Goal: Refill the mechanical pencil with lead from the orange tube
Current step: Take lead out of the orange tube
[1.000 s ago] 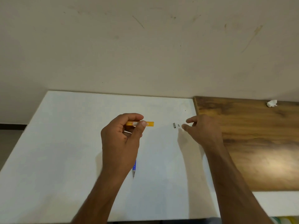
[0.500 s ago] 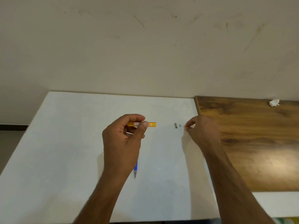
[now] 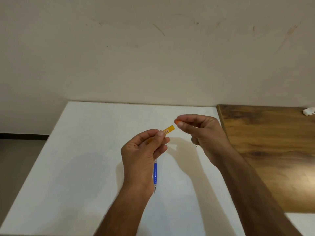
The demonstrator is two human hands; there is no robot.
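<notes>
My left hand (image 3: 144, 150) pinches the orange lead tube (image 3: 169, 129) between thumb and fingers above the white table (image 3: 85, 150); the tube's open end points up and right. The same hand also holds the blue mechanical pencil (image 3: 155, 174), which hangs below the palm with its tip down. My right hand (image 3: 202, 132) is raised just right of the tube's end and pinches a small orange cap (image 3: 176, 122) between thumb and forefinger. A thin dark line near the right hand's heel may be a lead; I cannot tell.
A dark wooden tabletop (image 3: 272, 150) adjoins the white table on the right. A small crumpled white scrap (image 3: 308, 111) lies at its far edge. A plain wall rises behind both tables.
My right hand left the small grey parts on the table, rose toward the tube and now pinches the orange cap. The left hand tilted the tube's end upward. The grey parts are hidden now.
</notes>
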